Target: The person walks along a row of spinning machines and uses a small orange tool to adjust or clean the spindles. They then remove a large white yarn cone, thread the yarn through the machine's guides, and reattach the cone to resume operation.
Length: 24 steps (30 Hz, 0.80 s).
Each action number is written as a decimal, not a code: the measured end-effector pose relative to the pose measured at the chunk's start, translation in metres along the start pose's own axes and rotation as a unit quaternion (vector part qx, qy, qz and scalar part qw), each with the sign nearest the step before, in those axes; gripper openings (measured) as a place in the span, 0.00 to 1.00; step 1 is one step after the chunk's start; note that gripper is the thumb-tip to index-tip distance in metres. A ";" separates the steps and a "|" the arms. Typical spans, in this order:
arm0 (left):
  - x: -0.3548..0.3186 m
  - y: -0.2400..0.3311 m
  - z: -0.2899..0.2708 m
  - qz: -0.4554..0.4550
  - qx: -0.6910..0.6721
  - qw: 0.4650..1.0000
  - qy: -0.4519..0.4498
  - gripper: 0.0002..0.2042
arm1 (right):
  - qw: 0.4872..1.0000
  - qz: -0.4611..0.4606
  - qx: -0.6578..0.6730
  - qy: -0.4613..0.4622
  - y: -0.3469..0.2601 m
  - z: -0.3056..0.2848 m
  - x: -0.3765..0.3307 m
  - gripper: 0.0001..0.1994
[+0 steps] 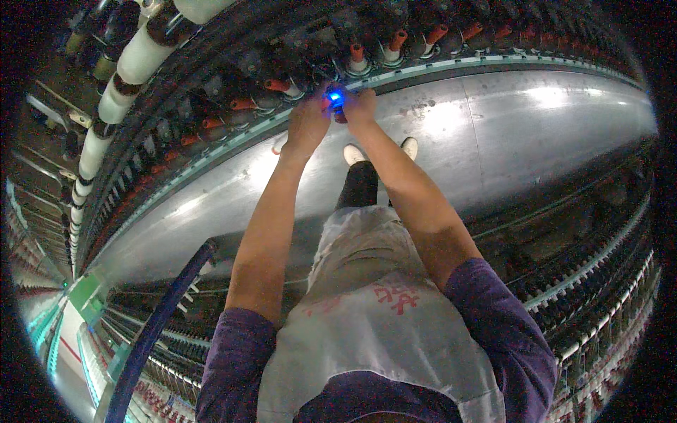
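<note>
At the spindle rail, left hand and right hand pinch closed on a small blue-lit tool, seemingly light and rigid, best gripped by its sides

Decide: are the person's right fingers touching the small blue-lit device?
Touching. The head view shows the right hand fingers closed against the blue-lit device, no gap visible.

Sleeves: I wear short purple sleeves ending above my elbows.
Apron: my pale, whitish apron has red markings on its front.
Forearms: bare.
Legs: dark trousers.
Feet: white shoes.
</note>
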<state>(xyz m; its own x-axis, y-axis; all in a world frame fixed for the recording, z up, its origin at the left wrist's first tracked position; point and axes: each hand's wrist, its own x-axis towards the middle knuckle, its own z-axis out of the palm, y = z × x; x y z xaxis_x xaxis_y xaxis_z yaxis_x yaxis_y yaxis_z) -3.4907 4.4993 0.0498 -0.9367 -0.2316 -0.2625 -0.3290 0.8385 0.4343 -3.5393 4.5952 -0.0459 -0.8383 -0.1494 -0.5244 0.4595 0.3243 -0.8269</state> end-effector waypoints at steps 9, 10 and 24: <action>-0.009 -0.012 0.008 0.027 -0.015 0.999 0.044 0.28 | 0.987 -0.100 0.025 0.122 0.027 0.026 0.020 0.13; -0.008 -0.012 0.011 0.021 -0.031 0.998 0.045 0.28 | 0.997 -0.044 -0.021 0.060 0.026 0.024 0.020 0.18; 0.013 -0.021 0.038 0.014 -0.208 0.976 0.063 0.23 | 0.971 -0.212 -0.034 0.103 0.031 0.009 0.010 0.15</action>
<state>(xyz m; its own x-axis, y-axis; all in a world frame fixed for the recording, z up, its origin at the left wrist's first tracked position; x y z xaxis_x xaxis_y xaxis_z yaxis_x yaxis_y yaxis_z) -3.4919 4.4974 0.0045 -0.9447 -0.2923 -0.1488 -0.2985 0.5779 0.7596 -3.5310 4.5951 -0.0787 -0.9921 -0.0944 -0.0823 0.0460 0.3368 -0.9405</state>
